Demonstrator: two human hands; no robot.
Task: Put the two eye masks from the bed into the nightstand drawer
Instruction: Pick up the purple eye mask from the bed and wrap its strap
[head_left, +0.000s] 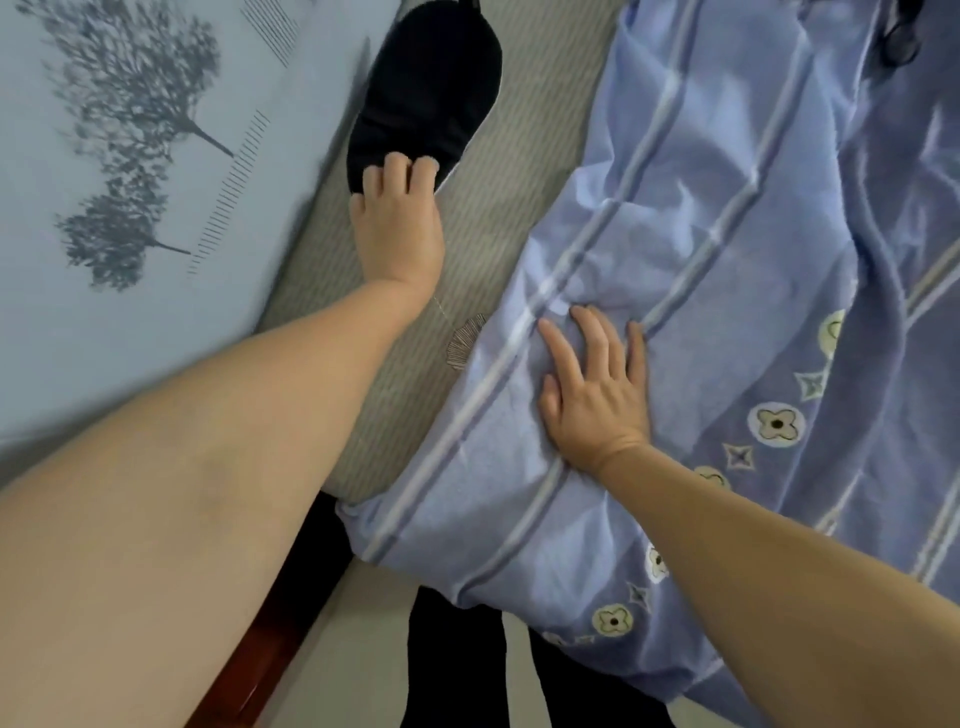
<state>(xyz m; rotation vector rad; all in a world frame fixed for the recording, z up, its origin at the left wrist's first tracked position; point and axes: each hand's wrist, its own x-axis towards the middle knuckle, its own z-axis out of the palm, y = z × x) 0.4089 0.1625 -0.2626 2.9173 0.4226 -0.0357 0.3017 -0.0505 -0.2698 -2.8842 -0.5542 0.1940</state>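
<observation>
A black eye mask (423, 88) lies on the beige striped sheet (524, 171), between the pillow and the quilt. My left hand (397, 223) reaches far out to the mask's near end. Its fingers curl over that edge and pinch it, while the thumb is hidden. My right hand (597, 389) rests flat on the blue quilt (727, 208) with its fingers spread and nothing in it. A small dark object (901, 31) shows at the top right edge on the quilt, and I cannot tell what it is. No drawer is in view.
A pale blue pillow (130, 182) with grey tree prints fills the left side. The reddish-brown bed frame (260, 649) runs along the bottom, with light floor (358, 670) and my dark trouser legs (452, 665) below it.
</observation>
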